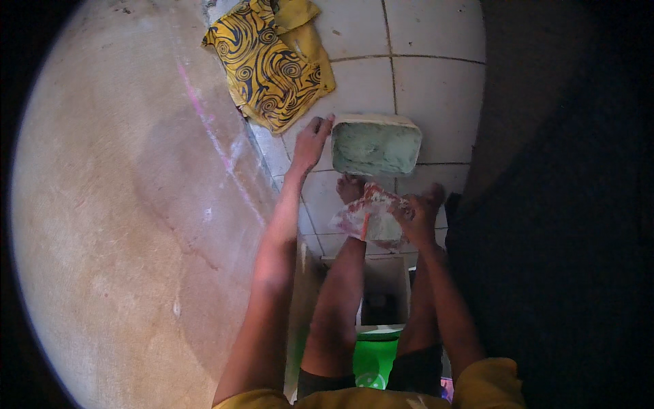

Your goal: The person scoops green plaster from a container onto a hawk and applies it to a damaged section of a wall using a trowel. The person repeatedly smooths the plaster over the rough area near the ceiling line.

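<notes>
Here, clock face: twelve o'clock points away from the person, with the tub as its centre.
Tub: a rectangular, cream-rimmed tub (377, 120), its inside coated with pale grey-green residue, sits on the white square-tiled floor (439, 92), its open side facing the person.
Left hand: the left hand (312, 144) is at nine o'clock, its fingers curled at the tub's left rim; whether they clamp it, I cannot tell.
Right hand: the right hand (416, 215), at five o'clock, has its fingers together, clamped on the bag's right edge.
Bag: a crumpled, see-through plastic bag (385, 230) with red markings hangs at six o'clock, just nearer the person than the tub.
Feet: the bare left foot (348, 190) is at seven o'clock, the right foot (434, 195) at four.
Cloth: a yellow cloth with black swirls (269, 65) lies rumpled at ten o'clock.
Behind the bag: a bright green item (375, 361) shows between the legs at six o'clock, well apart from the tub.
</notes>
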The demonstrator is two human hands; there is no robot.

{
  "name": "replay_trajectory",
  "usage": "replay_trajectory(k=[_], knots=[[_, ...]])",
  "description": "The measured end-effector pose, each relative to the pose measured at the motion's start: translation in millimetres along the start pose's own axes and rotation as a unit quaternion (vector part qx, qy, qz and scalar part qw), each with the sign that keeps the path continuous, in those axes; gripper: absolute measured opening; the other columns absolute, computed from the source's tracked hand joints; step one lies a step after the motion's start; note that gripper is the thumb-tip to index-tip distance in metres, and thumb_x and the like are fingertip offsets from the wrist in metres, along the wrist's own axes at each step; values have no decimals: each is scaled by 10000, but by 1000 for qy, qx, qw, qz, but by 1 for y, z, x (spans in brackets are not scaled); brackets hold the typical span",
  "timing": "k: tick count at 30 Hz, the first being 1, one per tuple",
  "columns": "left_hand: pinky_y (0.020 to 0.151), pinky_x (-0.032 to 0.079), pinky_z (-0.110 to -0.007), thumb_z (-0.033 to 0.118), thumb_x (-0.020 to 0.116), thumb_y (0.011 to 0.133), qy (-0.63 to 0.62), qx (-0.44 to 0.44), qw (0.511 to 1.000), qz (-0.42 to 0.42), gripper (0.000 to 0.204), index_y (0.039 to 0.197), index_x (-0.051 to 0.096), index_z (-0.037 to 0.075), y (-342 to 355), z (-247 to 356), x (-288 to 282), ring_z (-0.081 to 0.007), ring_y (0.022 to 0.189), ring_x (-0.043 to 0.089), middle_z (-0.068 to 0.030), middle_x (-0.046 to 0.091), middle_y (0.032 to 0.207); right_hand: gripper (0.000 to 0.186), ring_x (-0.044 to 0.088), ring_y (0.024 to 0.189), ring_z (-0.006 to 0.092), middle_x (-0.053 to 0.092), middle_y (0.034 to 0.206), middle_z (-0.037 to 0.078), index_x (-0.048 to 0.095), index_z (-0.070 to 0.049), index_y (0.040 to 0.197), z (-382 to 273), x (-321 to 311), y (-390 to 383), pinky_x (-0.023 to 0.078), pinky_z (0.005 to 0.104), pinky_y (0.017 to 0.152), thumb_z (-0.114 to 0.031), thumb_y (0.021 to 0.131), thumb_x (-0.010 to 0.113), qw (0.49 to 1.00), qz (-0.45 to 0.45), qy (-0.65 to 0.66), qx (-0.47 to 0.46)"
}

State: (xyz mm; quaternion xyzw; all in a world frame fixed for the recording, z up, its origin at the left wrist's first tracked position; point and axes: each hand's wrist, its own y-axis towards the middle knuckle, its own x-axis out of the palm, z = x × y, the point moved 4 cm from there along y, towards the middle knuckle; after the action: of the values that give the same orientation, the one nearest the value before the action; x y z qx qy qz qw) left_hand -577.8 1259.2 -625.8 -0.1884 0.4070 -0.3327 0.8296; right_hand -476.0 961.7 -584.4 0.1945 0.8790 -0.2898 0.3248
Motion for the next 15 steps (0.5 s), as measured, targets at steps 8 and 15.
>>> replay_trajectory(k=[8,15], knots=[[843,375,-270,498,528,866,-245,-153,955,-62,443,935,575,62,-20,-42,47,-147,975,478,-47,547,1050,477,568,966,255,596,1037,152,551,-28,1117,48,-1,69,395,371,875,-413,839,602,913,-19,335,231],[762,391,-267,424,603,841,-325,-159,913,-187,389,956,536,59,-22,-51,63,-123,838,468,-22,506,955,476,570,968,216,605,1078,127,528,-41,1206,34,12,71,433,322,852,-386,879,557,924,-118,252,264]])
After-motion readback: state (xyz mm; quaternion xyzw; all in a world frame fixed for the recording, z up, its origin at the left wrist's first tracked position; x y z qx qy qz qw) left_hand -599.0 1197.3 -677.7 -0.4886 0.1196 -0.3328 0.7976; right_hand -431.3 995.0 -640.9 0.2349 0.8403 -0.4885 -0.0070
